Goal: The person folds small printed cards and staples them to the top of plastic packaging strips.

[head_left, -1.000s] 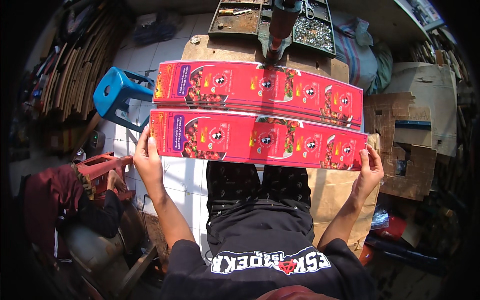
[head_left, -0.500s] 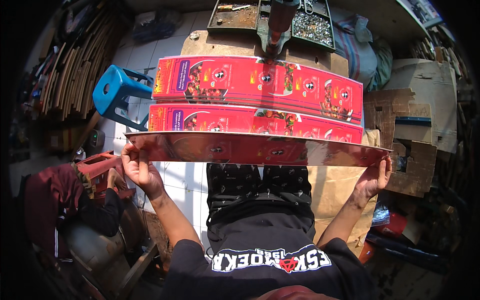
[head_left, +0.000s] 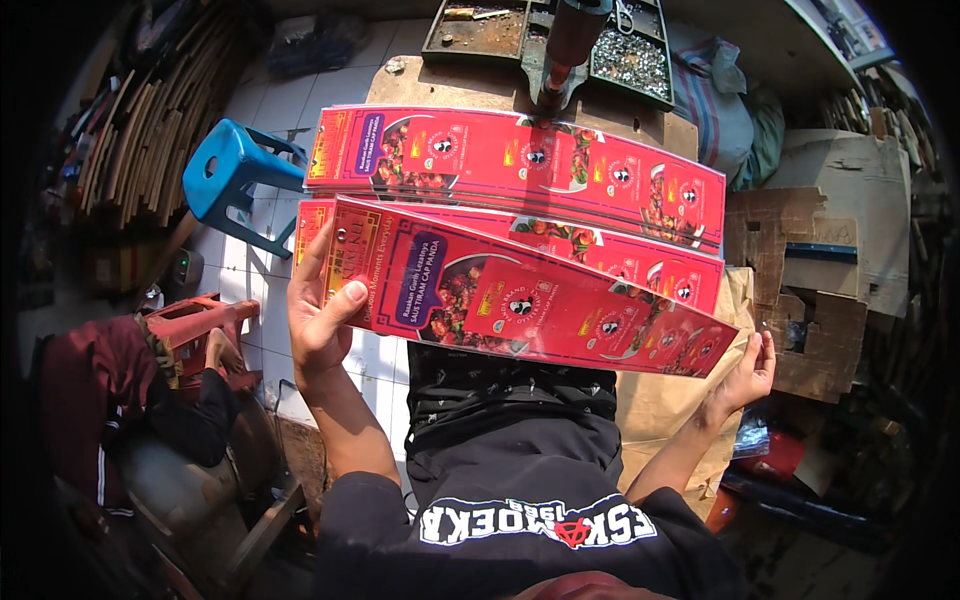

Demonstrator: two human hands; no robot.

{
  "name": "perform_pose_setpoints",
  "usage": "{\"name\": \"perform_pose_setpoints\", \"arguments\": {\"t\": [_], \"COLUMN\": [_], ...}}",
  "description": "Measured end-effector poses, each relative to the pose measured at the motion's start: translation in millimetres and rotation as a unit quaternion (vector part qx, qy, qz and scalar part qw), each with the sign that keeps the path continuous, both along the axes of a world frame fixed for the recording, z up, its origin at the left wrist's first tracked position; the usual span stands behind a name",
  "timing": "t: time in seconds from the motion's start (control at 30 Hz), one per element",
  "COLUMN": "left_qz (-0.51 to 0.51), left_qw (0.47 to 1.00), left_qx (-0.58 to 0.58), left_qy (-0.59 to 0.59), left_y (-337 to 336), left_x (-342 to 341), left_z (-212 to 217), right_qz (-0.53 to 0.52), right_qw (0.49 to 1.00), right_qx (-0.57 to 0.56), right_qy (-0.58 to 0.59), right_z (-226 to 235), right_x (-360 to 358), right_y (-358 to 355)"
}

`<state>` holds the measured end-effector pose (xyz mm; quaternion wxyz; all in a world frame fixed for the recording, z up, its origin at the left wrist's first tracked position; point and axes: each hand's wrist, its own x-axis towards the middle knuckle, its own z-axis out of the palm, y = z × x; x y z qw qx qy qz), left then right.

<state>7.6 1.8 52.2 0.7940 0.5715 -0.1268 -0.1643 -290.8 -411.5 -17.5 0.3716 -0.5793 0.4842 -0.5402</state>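
Observation:
A long, thin red printed panel (head_left: 560, 305) with pictures of food slants down from left to right in front of my body. My left hand (head_left: 322, 315) is closed on its left end, thumb on the printed face. Beside the panel's lower right end is my right hand (head_left: 742, 380), its fingers raised and apart; the edge lies close against them, and I cannot tell whether they touch. Beyond are a far stack of matching panels (head_left: 480, 165) and a nearer stack (head_left: 690, 285), partly hidden by the held panel.
The stacks lie by a wooden board (head_left: 440, 88) with a dark upright post (head_left: 575, 45). Behind is a metal tray of small metal pieces (head_left: 630, 60). A blue stool (head_left: 215, 170) stands left, cut cardboard (head_left: 825, 340) right. Another person's arm (head_left: 205, 420) shows at lower left.
The held panel has turned from nearly edge-on to show its printed face, and its left end has risen. My left hand moved up and right; my right hand's fingers have loosened and dropped slightly.

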Motion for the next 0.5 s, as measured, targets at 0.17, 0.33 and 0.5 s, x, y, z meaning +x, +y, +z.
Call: {"name": "perform_pose_setpoints", "arguments": {"t": [0.17,0.33,0.5], "left_qz": [-0.147,-0.237,-0.247], "left_qw": [0.986,0.965,0.960], "left_qx": [0.001,-0.015,-0.011], "left_qy": [0.077,0.115,0.131], "left_y": [-58,-99,-105], "left_x": [-5,-5,-2], "left_z": [12,-8,-27], "right_qz": [0.120,0.368,0.490], "right_qw": [0.993,0.929,0.854], "right_qx": [-0.014,0.028,-0.112], "right_qy": [0.009,0.023,0.135], "right_z": [19,52,67], "right_x": [46,115,166], "right_y": [28,107,141]}}
